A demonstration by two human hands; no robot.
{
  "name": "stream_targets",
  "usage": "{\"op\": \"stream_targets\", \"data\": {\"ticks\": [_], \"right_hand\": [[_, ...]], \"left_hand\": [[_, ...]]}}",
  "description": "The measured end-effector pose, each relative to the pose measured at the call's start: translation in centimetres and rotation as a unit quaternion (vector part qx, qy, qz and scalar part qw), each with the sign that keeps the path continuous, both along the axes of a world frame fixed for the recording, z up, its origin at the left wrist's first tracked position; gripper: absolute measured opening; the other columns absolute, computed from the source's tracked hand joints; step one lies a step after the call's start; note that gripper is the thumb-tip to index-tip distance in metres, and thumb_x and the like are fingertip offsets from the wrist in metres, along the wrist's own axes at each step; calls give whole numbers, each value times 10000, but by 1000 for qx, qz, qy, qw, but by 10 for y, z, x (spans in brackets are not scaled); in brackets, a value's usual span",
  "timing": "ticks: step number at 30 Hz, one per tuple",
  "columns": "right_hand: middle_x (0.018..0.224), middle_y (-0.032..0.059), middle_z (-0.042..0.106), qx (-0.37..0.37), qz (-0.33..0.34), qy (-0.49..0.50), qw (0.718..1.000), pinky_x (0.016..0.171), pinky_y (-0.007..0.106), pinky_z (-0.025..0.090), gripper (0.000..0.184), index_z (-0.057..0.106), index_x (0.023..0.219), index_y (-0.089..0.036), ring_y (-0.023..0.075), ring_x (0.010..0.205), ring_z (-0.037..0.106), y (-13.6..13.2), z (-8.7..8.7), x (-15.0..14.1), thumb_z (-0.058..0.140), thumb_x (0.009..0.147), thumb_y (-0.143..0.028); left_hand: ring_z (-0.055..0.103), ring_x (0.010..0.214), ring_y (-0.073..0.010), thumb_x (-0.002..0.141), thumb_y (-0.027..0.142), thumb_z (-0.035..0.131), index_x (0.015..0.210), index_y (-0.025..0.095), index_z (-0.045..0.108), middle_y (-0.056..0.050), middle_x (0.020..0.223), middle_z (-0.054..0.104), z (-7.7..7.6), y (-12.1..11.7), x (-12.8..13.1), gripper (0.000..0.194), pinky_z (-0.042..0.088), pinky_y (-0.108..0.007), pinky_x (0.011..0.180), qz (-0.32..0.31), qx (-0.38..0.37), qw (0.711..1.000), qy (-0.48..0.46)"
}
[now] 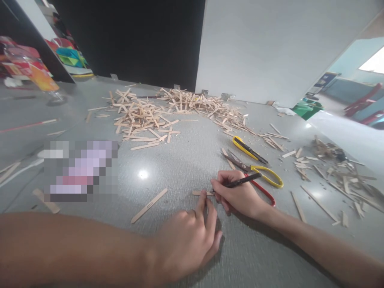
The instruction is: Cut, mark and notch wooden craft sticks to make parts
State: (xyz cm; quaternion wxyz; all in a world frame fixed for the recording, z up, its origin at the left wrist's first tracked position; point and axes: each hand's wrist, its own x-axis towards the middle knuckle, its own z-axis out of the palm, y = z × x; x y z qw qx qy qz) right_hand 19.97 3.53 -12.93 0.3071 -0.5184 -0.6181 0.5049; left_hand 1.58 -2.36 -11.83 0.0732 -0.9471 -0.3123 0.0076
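A short wooden craft stick (198,193) lies flat on the grey table. My left hand (192,236) holds it down with a fingertip, the other fingers bent over the tabletop. My right hand (237,194) is closed around a black pen (243,180), with its tip end at the stick's right part. My fingers hide that end of the stick and the pen's point. Left of my hands lies a longer craft stick (149,205) with a small rectangle marked near its middle. Just beyond my right hand are scissors (267,176) with yellow and red handles.
A yellow-black utility knife (249,150) lies behind the scissors. Heaps of craft sticks (141,114) spread before a black and white upright panel (255,48). Cut pieces (348,186) litter the right side. A blurred-out object (87,168) and a bottle (36,70) are at left.
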Motion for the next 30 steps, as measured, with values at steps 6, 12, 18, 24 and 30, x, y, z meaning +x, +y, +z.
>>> {"op": "stream_targets", "data": {"ticks": [6, 12, 18, 24, 30], "right_hand": [[436, -59, 538, 10, 1, -9, 1000, 309, 172, 313, 410, 483, 586, -221, 73, 300, 470, 1, -1, 0, 612, 956, -341], [428, -65, 525, 14, 0, -8, 1000, 301, 171, 307, 417, 477, 578, -222, 73, 293, 464, 1, -1, 0, 622, 949, -348], [434, -63, 524, 14, 1, -2, 1000, 300, 170, 296, 410, 476, 581, -223, 70, 299, 453, 1, -3, 1, 633, 939, -344], [415, -70, 501, 7, -2, 5, 1000, 287, 173, 285, 405, 463, 582, -229, 71, 288, 424, -1, -4, 1, 634, 936, -329], [381, -82, 471, 0, -2, -1, 1000, 277, 169, 274, 396, 438, 596, -239, 76, 277, 411, -2, -4, 1, 616, 944, -308]], "left_hand": [[777, 659, -302, 1002, 334, 484, 1347, -59, 617, -377, 1297, 635, -4, 0, -1, 540, 623, -364, 491, 1, 15, 1000, -14], [768, 629, -291, 1001, 335, 466, 1334, -53, 624, -371, 1290, 646, -8, 0, -1, 536, 614, -366, 471, 5, 21, 999, -28], [766, 615, -289, 1000, 340, 474, 1311, -51, 643, -374, 1290, 641, -7, 0, -1, 527, 608, -358, 455, 1, 24, 999, -28], [777, 644, -300, 990, 345, 494, 1305, -45, 649, -374, 1291, 639, -6, 1, -1, 525, 614, -356, 462, 2, 32, 999, -30], [774, 634, -304, 981, 342, 511, 1303, -55, 648, -381, 1279, 641, -5, 1, -1, 529, 615, -363, 460, 0, 29, 999, -32]]}}
